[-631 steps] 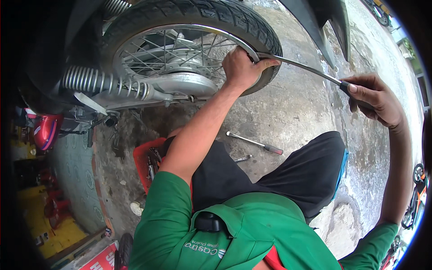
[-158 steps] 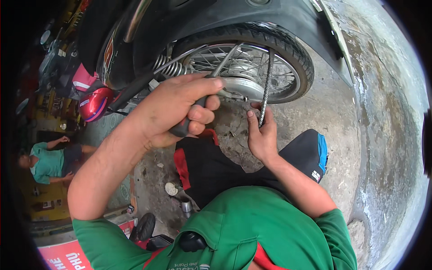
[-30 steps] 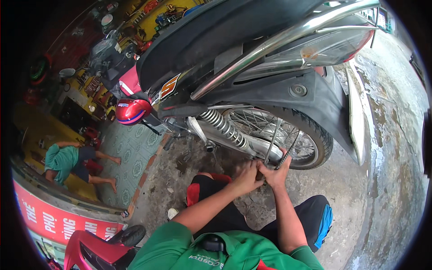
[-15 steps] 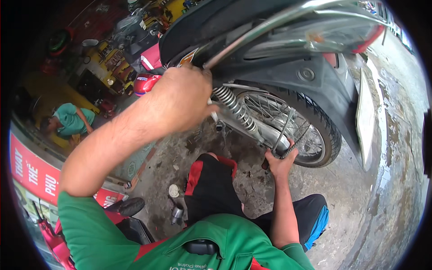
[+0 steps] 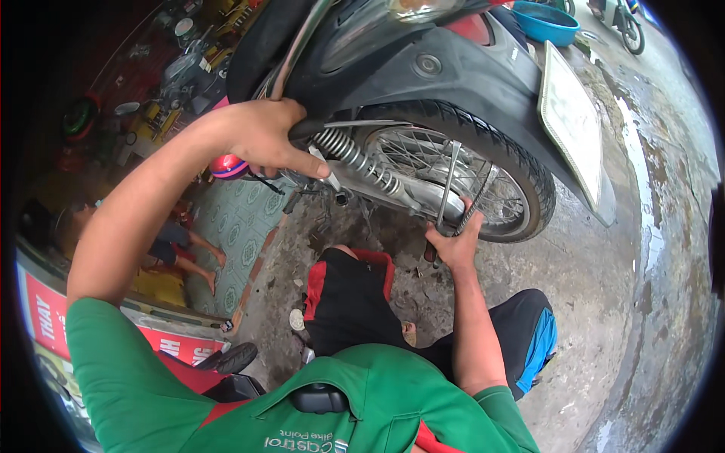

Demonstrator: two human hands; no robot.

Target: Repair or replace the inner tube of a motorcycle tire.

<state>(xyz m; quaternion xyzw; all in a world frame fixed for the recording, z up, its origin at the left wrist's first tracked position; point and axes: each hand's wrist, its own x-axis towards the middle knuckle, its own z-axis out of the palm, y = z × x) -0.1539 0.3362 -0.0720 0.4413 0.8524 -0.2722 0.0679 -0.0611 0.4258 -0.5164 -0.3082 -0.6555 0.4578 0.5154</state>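
The rear of a motorbike fills the upper middle, with its spoked wheel (image 5: 521, 185), coil-spring shock absorber (image 5: 355, 157) and dark plastic tail (image 5: 445, 72). My left hand (image 5: 264, 132) is bent around a part beside the top of the shock. Its thumb points toward the shock, while the other fingers are partly hidden. A short black part shows between thumb and forefinger. Low on the wheel, my right hand (image 5: 457, 245) pinches the drive chain (image 5: 479, 192) beside the silver chain case (image 5: 442, 202). Below its thumb is a dark handle-like piece (image 5: 430, 254).
A white plate (image 5: 574, 124) juts out behind the wheel. At the left, a person's bare legs (image 5: 200, 253) show on the patterned tiles (image 5: 234, 226). A red helmet (image 5: 228, 166) lies past my left wrist. Behind the bike stands a blue tub (image 5: 547, 24).
The view has shifted, so the bike and both hands appear further left. My left thumb now stretches toward the shock. My right hand stays at the chain. The other person's legs have come into view.
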